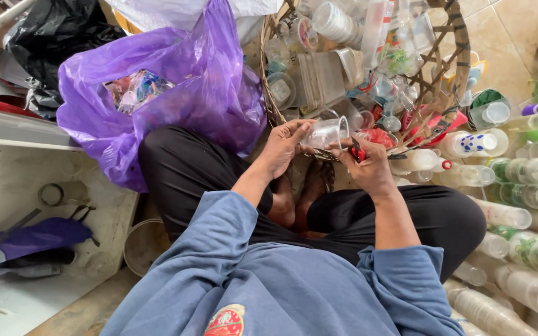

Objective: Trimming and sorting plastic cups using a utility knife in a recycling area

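I sit cross-legged on the floor in black trousers and a blue top. My left hand (284,146) holds a clear plastic cup (326,132) on its side, mouth toward the right. My right hand (368,167) grips a small cutting tool with red handles (355,152), its dark blades lying under the cup's rim. Both hands meet just above my bare feet, in front of a woven basket.
A woven basket (453,56) ahead holds several clear cups and containers. A purple plastic bag (200,87) of wrappers sits at my left knee, a black bag (57,31) behind it. Many plastic bottles (518,214) lie heaped on the right. A white ledge (26,180) is at left.
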